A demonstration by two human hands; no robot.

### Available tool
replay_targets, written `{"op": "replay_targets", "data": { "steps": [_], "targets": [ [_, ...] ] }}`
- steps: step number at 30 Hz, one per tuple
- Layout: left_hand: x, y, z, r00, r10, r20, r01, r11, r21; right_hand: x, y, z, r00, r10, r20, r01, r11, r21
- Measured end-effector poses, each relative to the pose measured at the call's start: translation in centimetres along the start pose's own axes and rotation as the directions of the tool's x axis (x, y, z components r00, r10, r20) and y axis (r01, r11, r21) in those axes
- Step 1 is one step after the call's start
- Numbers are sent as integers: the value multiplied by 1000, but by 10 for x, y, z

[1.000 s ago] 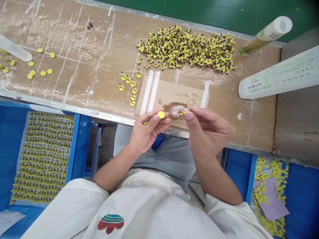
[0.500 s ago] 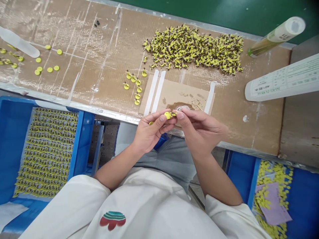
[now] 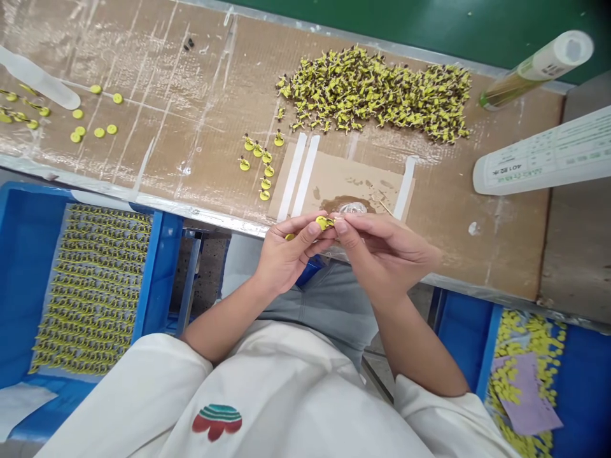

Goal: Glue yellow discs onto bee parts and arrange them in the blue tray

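Observation:
My left hand (image 3: pixel 289 254) pinches a yellow disc (image 3: pixel 323 222) between thumb and fingers, and part of another yellow piece shows near its palm. My right hand (image 3: pixel 389 254) is closed on a small yellow and dark figure (image 3: pixel 330 222) that touches the disc. Both hands meet over the table's front edge, just before a cardboard sheet (image 3: pixel 353 168) with a wet brown stain and a clear plastic bit (image 3: pixel 352 208). Left of the sheet, several figures on yellow discs (image 3: pixel 269 170) stand upright. Behind it lies a large heap of loose figures (image 3: pixel 372 92).
Loose yellow discs (image 3: pixel 99 132) lie at the left near a white bottle (image 3: pixel 45 79). A large bottle (image 3: pixel 539 159) and a tube of sticks (image 3: pixel 534 70) are at the right. Blue crates (image 3: pixel 165 273) flank my legs, holding rows of figures and loose discs (image 3: pixel 513 381).
My right hand has shifted slightly left, its fingertips closer to the disc in my left hand. The camera view has moved a little.

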State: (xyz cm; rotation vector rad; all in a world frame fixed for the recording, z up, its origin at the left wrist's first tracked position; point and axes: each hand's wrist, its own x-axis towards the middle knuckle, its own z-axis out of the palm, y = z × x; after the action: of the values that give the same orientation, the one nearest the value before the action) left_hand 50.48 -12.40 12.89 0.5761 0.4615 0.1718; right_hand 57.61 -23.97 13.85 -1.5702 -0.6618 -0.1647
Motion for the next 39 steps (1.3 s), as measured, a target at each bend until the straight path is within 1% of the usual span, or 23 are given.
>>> {"op": "replay_targets", "data": {
  "steps": [5,7,11,15,20,24,28,31,33,36,39],
  "targets": [
    [-2,0,2,1000,22,-15,-22,1000,7,3,-1,-1,998,-63,25,63,998,6],
    [-2,0,2,999,37,-27,-37,999,26,4,-3,-1,997,-65,34,65,998,2],
    [-4,0,1,995,77,-67,-72,995,73,5,-5,0,998,-7,56,8,1000,-14],
    [-5,1,0,991,89,-96,-79,992,103,5,-5,1,996,47,79,-47,999,-6],
    [-6,3,1,991,93,-98,-81,989,121,6,-6,5,995,82,50,-85,995,54],
    [-7,4,0,988,98,-119,-82,988,133,7,-5,9,997,66,49,-69,994,80],
    [-8,7,0,986,99,-135,-80,988,135,8,-3,13,997,50,55,-54,997,64],
    [-8,9,0,981,97,-170,-73,987,142,7,-3,16,999,22,31,-23,999,25],
    [-9,10,1,977,106,-186,-79,986,145,7,-3,17,1000,-20,24,21,1000,-21],
    [-9,12,1,974,131,-185,-101,981,163,7,-4,19,998,-49,44,52,995,-85],
    [-11,13,1,974,149,-168,-117,975,188,8,-5,20,998,-61,35,64,994,-93]
  ]
}}
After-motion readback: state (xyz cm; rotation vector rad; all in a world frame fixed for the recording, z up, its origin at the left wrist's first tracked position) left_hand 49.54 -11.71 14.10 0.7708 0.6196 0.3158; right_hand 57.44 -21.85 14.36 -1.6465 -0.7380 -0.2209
